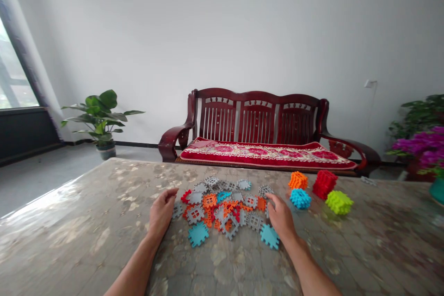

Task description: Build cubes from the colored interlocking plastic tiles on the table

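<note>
A loose pile of flat plastic interlocking tiles with toothed edges lies on the table between my hands, in grey, orange, red and blue. My left hand (161, 212) rests at the left side of the pile, fingers loosely bent with nothing seen in them, beside a grey tile (177, 211). At the right side, my right hand (281, 216) has its index finger stretched toward a grey window tile (265, 190), near an orange tile (261, 204). Two light-blue tiles, one at the left front (199, 234) and another blue tile (269, 236) at the right front, lie nearest me.
Right of my right hand stand an orange block (298, 181), a blue block (300, 199), a red block (324, 184) and a lime-green block (339, 202). A wooden bench (258, 115) stands beyond the patterned table (86, 226). Purple flowers (425, 148) are at far right.
</note>
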### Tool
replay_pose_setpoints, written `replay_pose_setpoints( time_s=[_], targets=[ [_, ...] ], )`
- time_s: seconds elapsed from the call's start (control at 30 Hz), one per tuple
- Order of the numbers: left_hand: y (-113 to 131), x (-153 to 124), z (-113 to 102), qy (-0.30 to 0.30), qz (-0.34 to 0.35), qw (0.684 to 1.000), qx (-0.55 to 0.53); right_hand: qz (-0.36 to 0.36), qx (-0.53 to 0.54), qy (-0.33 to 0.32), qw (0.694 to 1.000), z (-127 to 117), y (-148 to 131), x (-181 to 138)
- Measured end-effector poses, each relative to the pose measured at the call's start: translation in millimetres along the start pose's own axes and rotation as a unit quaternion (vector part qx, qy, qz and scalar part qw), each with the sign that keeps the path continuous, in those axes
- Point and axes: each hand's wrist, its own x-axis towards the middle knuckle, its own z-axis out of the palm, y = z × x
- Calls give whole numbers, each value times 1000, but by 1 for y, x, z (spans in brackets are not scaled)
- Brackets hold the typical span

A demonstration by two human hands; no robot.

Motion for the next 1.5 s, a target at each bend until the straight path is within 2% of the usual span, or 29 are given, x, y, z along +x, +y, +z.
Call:
replay_pose_setpoints(
  time_s=[0.23, 0.4, 0.5, 0.63, 0.73, 0.87, 1.07, 1.23, 1.4, 1.5],
  targets=[
    [-5, 4, 1, -6, 10, 1000, 0, -23, -51, 19, 998, -5, -5, 1],
    [-4, 2, 1, -25, 31, 999, 17, -39, -164, -27, 985, -7, -13, 2],
    [0, 0, 0, -52, 37, 996, 62, -41, -206, -66, 975, -9, -21, 1],
    [6, -2, 0, -102, 93, 983, 124, -65, -211, -86, 971, -17, -34, -2],
    [10, -5, 2, -139, 135, 969, 151, -83, -196, -70, 975, -22, -42, -1],
    [15, -10, 4, -157, 158, 958, 179, -83, -144, -52, 985, -18, -53, 6],
    [15, -14, 4, -171, 184, 946, 204, -112, -159, -145, 970, 7, -82, 32],
    [11, -14, 6, -156, 189, 947, 207, -130, -180, -227, 948, 19, -78, 42],
    [11, -14, 7, -146, 168, 952, 213, -116, -221, -176, 952, 3, -64, 32],
    [11, -13, 8, -141, 164, 952, 217, -106, -243, -151, 952, -6, -70, 29]
  ],
)
